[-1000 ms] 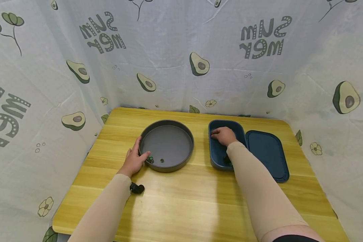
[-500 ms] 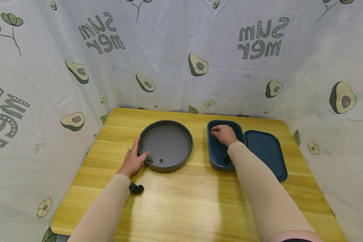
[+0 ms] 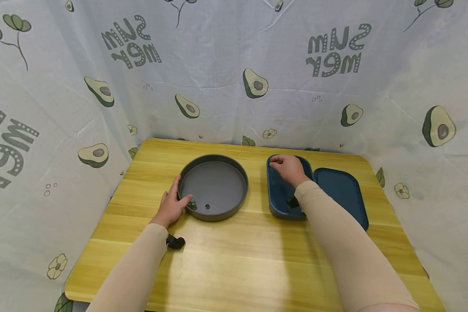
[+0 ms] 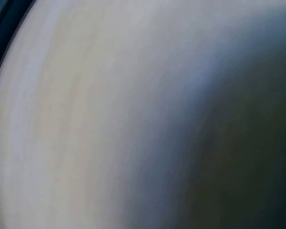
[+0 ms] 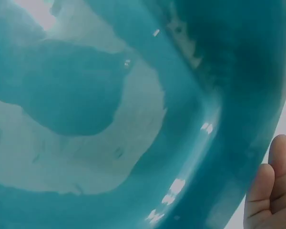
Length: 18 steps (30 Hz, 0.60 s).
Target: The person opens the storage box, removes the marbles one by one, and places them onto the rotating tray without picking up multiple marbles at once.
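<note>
My left hand holds the near-left rim of a round dark-grey pan, thumb over the edge and fingers along the outer wall. Several small dark objects, partly green, lie in the pan near that thumb; their kind is too small to tell. My right hand is over the far-left corner of a blue rectangular box, its thumb and forefinger pinching a tiny dark thing, barely visible. The right wrist view looks into the shiny box, with fingertips at its right edge.
The blue lid lies flat to the right of the box, partly behind my right forearm. Everything stands on a yellow wooden table. A printed cloth hangs behind and at both sides. The left wrist view is mostly blurred.
My right hand has risen slightly toward the far-left rim of the box, the tiny dark thing moving with its fingertips. My left hand and the pan have stayed in place.
</note>
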Motion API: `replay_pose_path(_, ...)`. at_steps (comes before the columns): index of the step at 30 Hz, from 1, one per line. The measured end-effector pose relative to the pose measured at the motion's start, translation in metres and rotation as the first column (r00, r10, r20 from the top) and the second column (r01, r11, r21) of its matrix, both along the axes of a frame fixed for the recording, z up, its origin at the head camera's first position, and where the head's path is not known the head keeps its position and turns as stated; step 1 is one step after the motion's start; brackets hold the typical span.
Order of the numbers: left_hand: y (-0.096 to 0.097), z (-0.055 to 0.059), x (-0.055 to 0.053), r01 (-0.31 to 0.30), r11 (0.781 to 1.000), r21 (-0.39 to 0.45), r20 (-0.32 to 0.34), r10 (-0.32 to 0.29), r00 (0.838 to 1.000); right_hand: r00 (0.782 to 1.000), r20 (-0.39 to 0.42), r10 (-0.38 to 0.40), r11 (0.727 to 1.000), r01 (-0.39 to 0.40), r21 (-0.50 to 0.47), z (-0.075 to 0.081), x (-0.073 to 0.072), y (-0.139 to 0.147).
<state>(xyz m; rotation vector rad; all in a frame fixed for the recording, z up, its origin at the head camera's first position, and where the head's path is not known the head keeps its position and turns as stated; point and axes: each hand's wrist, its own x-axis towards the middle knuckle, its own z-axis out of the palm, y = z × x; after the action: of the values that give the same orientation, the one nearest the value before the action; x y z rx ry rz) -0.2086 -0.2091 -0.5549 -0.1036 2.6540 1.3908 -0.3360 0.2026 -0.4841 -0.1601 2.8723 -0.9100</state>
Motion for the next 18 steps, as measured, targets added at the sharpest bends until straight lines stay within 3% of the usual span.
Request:
replay_pose_path(6,-0.001,-0.002,-0.001,-0.004,1.000,0.006,0.004,0.004,1.000,0.999,0.014,0.037,0.999,-0.036,-0.027,0.008,0.006,-0.022)
replay_pose_path(13,-0.002,-0.002,-0.005,-0.007,1.000,0.000,-0.024,0.007,1.000,0.988,-0.005,0.152,0.987,-0.152,-0.043,0.015,0.017,-0.054)
replay_pose_path(18,-0.002,-0.001,-0.006,-0.014,1.000,0.010,-0.026,0.014,1.000,0.967,0.014,0.255,0.966,-0.254,-0.056,0.017,0.027,-0.074)
